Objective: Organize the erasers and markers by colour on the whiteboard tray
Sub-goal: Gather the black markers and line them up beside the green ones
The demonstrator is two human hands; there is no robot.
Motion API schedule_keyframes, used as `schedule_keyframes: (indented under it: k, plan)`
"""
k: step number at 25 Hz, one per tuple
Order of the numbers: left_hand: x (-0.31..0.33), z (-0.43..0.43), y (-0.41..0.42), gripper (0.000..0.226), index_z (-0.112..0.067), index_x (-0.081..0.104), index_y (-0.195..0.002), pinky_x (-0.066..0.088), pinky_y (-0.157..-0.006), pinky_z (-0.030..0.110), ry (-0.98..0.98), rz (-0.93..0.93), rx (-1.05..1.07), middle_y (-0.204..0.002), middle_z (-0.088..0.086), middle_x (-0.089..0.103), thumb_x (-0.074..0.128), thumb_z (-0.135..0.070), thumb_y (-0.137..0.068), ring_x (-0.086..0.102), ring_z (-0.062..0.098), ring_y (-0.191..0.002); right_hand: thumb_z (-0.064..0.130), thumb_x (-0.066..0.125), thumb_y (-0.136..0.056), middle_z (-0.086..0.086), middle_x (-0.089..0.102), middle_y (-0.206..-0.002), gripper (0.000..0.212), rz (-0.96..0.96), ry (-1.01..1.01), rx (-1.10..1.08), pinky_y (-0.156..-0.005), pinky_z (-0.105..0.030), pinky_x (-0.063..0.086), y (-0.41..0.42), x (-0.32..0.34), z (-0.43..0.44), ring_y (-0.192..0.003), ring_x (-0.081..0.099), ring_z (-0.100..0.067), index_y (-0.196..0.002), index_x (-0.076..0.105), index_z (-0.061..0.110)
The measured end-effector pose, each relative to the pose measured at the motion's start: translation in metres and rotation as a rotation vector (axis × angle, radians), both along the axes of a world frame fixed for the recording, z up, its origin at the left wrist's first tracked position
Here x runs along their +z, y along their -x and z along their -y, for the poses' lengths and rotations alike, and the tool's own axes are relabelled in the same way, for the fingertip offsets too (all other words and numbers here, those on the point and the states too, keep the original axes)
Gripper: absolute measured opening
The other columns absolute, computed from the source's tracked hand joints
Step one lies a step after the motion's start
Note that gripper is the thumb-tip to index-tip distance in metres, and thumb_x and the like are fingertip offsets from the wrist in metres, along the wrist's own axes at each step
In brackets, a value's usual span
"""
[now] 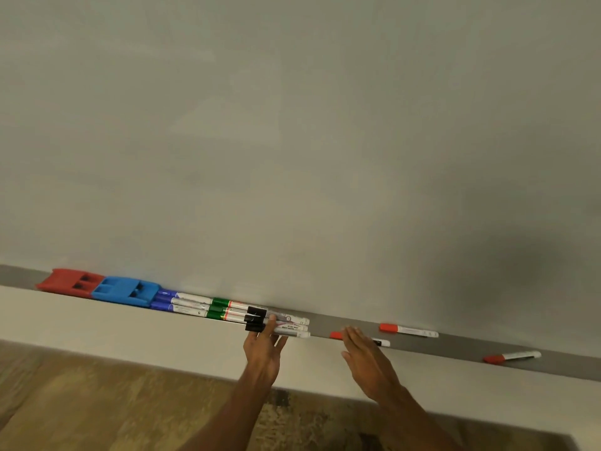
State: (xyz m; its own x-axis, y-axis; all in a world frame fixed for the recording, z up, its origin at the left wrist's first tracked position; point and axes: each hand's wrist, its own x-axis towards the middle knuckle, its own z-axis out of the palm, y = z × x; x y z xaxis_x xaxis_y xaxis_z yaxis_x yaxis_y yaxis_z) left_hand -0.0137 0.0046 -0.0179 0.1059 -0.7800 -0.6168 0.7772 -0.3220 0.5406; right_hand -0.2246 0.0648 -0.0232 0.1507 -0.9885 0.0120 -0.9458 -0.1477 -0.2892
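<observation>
Your open right hand (364, 359) (holding nothing) reaches over 1 red-capped marker (336, 335), while your open left hand (263, 345) steadies the black-capped markers (276, 323); a careless sweep could roll it off the tray (455, 345).

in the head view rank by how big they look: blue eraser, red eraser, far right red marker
1. blue eraser
2. red eraser, close behind; it lies farther off, so true size is unsure
3. far right red marker, clearly smallest

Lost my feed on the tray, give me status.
Left hand open, fingertips on black markers. Right hand open over one red marker. Two red markers loose on tray, right side. Nothing blocking.
</observation>
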Motion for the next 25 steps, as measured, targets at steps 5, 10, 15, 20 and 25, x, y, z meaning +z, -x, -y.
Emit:
schedule_keyframes:
  k: [5, 10, 15, 20, 25]
  plan:
    - [0.002, -0.006, 0.017, 0.018, -0.006, 0.059, -0.106, 0.053, -0.076, 0.043, -0.014, -0.022, -0.055, -0.097, 0.016, 0.065, 0.057, 0.001, -0.090, 0.064, 0.029, -0.085, 0.035, -0.005, -0.102, 0.001, 0.071, -0.116, 0.080, -0.053, 0.074, -0.093, -0.087, -0.026, 0.055, 0.018, 0.009, -0.008, -0.107, 0.068, -0.012, -0.109, 0.072, 0.014]
    - [0.004, -0.010, 0.026, 0.025, -0.002, 0.057, -0.113, 0.055, -0.079, 0.045, -0.027, -0.022, -0.083, -0.098, 0.017, 0.066, 0.059, 0.001, -0.088, 0.065, 0.031, -0.088, 0.034, 0.048, -0.097, -0.004, 0.062, -0.128, 0.038, 0.328, 0.074, -0.303, -0.097, -0.033, 0.052, -0.013, 0.008, 0.007, -0.115, 0.061, -0.019, -0.130, 0.054, 0.016]
    - [0.011, -0.006, 0.033, 0.027, 0.001, 0.057, -0.116, 0.049, -0.090, 0.046, -0.006, -0.063, -0.062, -0.105, 0.020, 0.065, 0.058, 0.003, -0.088, 0.065, 0.033, -0.093, 0.025, 0.055, -0.095, -0.008, 0.066, -0.114, 0.030, 1.142, -0.191, -0.511, -0.067, -0.026, 0.062, -0.058, 0.022, 0.034, -0.094, 0.067, -0.015, -0.124, 0.054, 0.021]
    - [0.012, -0.002, 0.030, 0.030, 0.002, 0.055, -0.119, 0.053, -0.080, 0.042, -0.003, -0.073, -0.058, -0.105, 0.021, 0.065, 0.057, 0.003, -0.089, 0.065, 0.033, -0.092, 0.013, 0.057, -0.094, -0.015, 0.067, -0.115, 0.021, 1.338, -0.178, -0.597, -0.073, -0.027, 0.060, -0.067, 0.019, 0.040, -0.101, 0.067, -0.025, -0.114, 0.060, 0.008]
    - [0.012, 0.007, 0.029, 0.031, 0.002, 0.056, -0.119, 0.054, -0.083, 0.044, 0.000, -0.021, -0.103, -0.107, 0.022, 0.065, 0.059, 0.002, -0.088, 0.065, 0.035, -0.094, 0.012, 0.055, -0.095, -0.015, 0.067, -0.111, 0.016, 1.395, -0.149, -0.587, -0.072, -0.023, 0.060, -0.067, 0.020, 0.042, -0.098, 0.068, -0.022, -0.108, 0.062, 0.008]
